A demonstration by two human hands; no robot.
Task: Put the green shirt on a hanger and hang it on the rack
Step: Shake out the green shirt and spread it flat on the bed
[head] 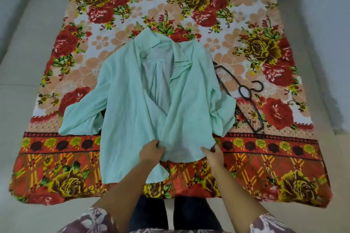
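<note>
Early going here, by the look of it. The green shirt (132, 91) lies spread on the floral sheet (56, 157), front open, collar at the far end, sleeves flung out to either side. It is not on a hanger yet. Both hands are at its near hem. The left hand (151, 152) has its fingers curled into the cloth where the two front panels cross, and the right hand (212, 154) pinches the lower corner of the same panel. So the shirt reaches away from both hands, with one loose flap trailing down past the left wrist.

The black hanger (246, 98) lies on the sheet beyond the right hand and out to its right. It sits just beside the shirt's sleeve, with one end seemingly tucked under the fabric and its hook pointing away from the shirt. Nobody is touching it.

No rack in view. I'd judge nearly everything is left: fetch the hanger, thread it into the shoulders, then lift and hang.
</note>
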